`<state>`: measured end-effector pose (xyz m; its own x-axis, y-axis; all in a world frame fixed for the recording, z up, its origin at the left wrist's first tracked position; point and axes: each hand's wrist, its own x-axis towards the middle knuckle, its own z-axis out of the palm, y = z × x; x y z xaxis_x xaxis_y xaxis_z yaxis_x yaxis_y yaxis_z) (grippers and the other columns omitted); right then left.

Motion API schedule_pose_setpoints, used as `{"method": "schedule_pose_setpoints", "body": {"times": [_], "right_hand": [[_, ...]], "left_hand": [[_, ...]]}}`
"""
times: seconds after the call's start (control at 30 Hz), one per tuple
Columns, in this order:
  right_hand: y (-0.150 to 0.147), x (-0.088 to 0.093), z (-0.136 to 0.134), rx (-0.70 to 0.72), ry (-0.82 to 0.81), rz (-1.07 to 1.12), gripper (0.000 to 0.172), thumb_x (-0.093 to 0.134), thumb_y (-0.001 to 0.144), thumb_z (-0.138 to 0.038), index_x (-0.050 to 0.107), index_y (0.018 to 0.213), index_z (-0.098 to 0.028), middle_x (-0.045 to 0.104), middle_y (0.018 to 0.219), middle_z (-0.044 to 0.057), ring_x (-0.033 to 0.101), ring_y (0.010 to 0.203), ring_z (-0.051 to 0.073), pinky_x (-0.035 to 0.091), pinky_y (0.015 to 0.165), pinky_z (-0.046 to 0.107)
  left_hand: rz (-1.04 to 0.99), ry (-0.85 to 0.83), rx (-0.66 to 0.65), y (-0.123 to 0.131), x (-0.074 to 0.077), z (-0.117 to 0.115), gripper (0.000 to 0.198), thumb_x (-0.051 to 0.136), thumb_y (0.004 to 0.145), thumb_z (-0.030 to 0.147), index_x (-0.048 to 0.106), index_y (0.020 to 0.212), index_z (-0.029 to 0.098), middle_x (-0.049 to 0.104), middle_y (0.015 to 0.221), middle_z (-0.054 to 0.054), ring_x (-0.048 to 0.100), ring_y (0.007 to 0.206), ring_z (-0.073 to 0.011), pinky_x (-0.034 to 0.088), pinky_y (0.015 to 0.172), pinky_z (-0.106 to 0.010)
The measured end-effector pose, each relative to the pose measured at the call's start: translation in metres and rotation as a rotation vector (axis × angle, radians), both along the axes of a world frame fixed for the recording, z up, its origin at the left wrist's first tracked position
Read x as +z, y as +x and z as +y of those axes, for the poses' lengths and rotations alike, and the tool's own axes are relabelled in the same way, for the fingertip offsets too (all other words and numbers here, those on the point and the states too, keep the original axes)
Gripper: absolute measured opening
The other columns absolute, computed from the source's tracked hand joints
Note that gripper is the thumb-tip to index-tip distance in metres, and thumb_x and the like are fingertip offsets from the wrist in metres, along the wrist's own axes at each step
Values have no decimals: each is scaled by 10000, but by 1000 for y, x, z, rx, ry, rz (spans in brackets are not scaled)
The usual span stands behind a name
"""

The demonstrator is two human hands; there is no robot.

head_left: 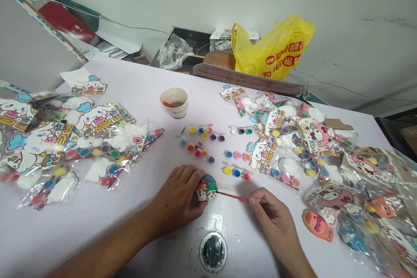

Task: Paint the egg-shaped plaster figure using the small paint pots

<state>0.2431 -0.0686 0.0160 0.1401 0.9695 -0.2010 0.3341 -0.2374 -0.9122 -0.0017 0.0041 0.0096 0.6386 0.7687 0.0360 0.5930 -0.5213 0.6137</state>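
My left hand (182, 193) is closed around the left side of a small painted figurine (207, 189), coloured white, green, orange and blue, low over the table. Between the thumb and fingers of my right hand (272, 215) is a thin red paintbrush (233, 196). Its dark tip points left and meets the figurine's right side; whether it presses on the surface is hard to tell. Beyond the hands lie small paint pots in strips, among them a yellow, blue and red strip (236, 173) and a blue, pink and orange strip (238, 155).
A paper cup (174, 103) of murky water with a red item inside stands behind the paints. Clear craft packets (97, 139) cover the left; more packets (289, 139) fill the right, near an orange painted figure (318, 226). A round metal-rimmed disc (213, 252) lies in front. A yellow bag (273, 50) hangs behind.
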Motion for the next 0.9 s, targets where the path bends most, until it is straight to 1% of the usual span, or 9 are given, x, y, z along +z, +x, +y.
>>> {"method": "schedule_pose_setpoints", "body": {"times": [0.23, 0.5, 0.7, 0.9], "right_hand": [[1, -3, -2, 23, 8, -38, 348, 529, 950, -431, 514, 690, -200, 411, 611, -36, 386, 549, 133, 338, 507, 226], [1, -1, -2, 32, -2, -39, 385, 516, 952, -438, 485, 653, -198, 373, 581, -41, 354, 531, 128, 307, 489, 231], [4, -3, -3, 69, -35, -31, 399, 508, 968, -451, 484, 663, -195, 383, 602, -33, 369, 554, 134, 328, 515, 238], [4, -4, -3, 65, -43, -19, 403, 505, 972, -466, 487, 674, -196, 383, 610, -33, 367, 561, 136, 326, 523, 240]], "left_hand": [[17, -20, 0, 0, 2, -1, 465, 662, 794, 178, 442, 1203, 190, 520, 1120, -80, 479, 995, -273, 410, 893, -428], [30, -41, 3, 0, 4, 1, 455, 658, 798, 189, 445, 1200, 201, 527, 1119, -81, 484, 996, -276, 416, 898, -436], [31, -45, 5, 1, 3, 1, 461, 653, 800, 192, 439, 1207, 209, 526, 1128, -80, 482, 1000, -277, 416, 897, -434], [30, -48, 5, 0, 4, 1, 451, 658, 797, 185, 451, 1197, 204, 531, 1123, -82, 482, 1001, -278, 411, 900, -432]]}}
